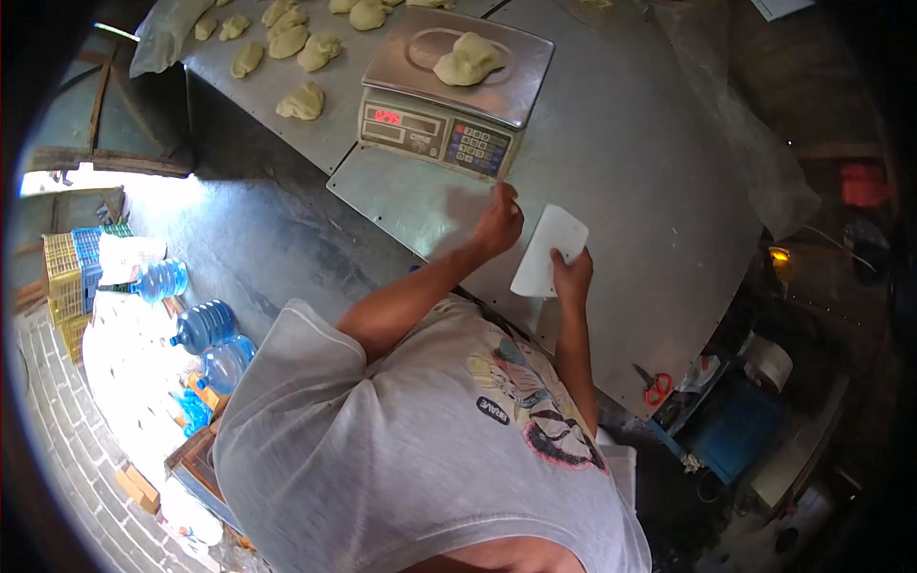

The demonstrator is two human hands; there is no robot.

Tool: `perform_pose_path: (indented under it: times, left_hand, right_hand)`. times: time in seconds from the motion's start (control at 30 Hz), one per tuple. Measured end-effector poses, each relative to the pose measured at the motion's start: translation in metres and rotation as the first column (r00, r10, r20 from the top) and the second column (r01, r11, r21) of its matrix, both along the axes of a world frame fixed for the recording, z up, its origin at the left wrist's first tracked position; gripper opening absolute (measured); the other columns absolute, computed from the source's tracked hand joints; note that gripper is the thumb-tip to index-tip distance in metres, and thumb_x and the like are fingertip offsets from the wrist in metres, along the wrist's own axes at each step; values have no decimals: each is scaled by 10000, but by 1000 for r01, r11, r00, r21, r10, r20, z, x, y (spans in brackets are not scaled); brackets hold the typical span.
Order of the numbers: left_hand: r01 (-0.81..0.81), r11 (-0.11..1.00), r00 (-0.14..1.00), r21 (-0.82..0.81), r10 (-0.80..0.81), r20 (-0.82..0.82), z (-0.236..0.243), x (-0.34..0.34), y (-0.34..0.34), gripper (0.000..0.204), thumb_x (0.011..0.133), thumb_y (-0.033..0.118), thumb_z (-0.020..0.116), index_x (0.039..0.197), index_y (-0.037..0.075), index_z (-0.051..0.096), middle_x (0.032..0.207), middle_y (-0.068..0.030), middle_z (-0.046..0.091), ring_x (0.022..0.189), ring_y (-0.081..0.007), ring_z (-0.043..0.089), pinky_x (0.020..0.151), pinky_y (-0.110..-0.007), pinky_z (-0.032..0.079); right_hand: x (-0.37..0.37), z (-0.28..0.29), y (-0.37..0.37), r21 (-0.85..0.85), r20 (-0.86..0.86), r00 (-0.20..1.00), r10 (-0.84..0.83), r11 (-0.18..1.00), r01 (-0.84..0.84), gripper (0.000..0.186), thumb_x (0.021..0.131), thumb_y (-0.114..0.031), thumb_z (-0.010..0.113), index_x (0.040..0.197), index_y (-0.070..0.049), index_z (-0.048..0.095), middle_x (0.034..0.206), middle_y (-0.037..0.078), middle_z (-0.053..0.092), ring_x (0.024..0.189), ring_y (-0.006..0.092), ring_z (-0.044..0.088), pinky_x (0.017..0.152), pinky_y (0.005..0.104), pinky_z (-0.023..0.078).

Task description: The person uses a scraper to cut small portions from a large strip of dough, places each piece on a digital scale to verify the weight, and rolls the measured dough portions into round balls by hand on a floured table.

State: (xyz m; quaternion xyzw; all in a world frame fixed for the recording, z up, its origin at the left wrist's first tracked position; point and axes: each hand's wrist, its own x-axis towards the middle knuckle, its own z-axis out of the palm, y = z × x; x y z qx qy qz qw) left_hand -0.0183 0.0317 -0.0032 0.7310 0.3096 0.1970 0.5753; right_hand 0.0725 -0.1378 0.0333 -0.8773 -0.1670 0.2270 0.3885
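Note:
My right hand (572, 275) grips a flat white dough scraper (552, 244) by its edge, just over the metal table (638, 201). To its left my left hand (501, 222) is closed with the fingers curled in; what they hold, if anything, is hidden. That hand is just in front of a digital scale (427, 137) with a lit red display and a keypad. On the scale's steel pan (401, 65) rests one lump of pale dough (469, 60). Neither hand touches that lump.
Several dough pieces (287, 40) lie on the table left of the scale. Red-handled scissors (657, 387) are at the table's right front corner. Clear plastic sheeting (712, 86) hangs along the right side. Blue water jugs (203, 326) and stacked crates (63, 277) stand on the floor at left.

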Motion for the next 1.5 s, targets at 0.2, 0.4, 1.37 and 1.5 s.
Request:
perform_pose_path:
  times: [0.2, 0.4, 1.37, 1.5]
  left_hand:
    - [-212, 893, 959, 398, 112, 261, 108, 39, 88, 323, 836, 28, 590, 1106, -11, 418, 1032, -252, 526, 938, -428, 556, 809, -500, 443]
    - [-529, 497, 841, 688, 195, 505, 151, 67, 190, 256, 870, -25, 523, 1122, -25, 482, 1044, -235, 531, 1011, -399, 534, 885, -462, 442]
    - [-152, 913, 977, 378, 80, 198, 64, 12, 73, 289, 901, 41, 595, 1146, 0, 448, 892, -265, 591, 823, -480, 587, 694, -514, 469]
    - [-437, 586, 885, 683, 143, 443, 129, 47, 178, 323, 918, 125, 612, 1173, -8, 464, 1213, -284, 519, 1094, -466, 511, 900, -522, 407]
  right_hand:
    - [-15, 9, -86, 289, -312, 916, -252, 893, 344, 405, 849, -20, 702, 1226, 61, 576, 1152, 128, 668, 1049, 222, 629, 932, 339, 464]
    - [-11, 36, -137, 344, -335, 818, -467, 748, 568, 465, 864, 0, 676, 1298, 67, 523, 1224, 133, 627, 1082, 214, 606, 962, 336, 449]
    - [-26, 14, 6, 68, 56, 982, -179, 982, 175, 361, 847, -94, 680, 1169, 44, 589, 1099, 239, 675, 1028, 371, 669, 894, 424, 508]
    - [-29, 16, -39, 229, -81, 966, -246, 938, 258, 360, 855, -91, 705, 1168, 49, 596, 1107, 175, 686, 1012, 271, 665, 893, 369, 494]
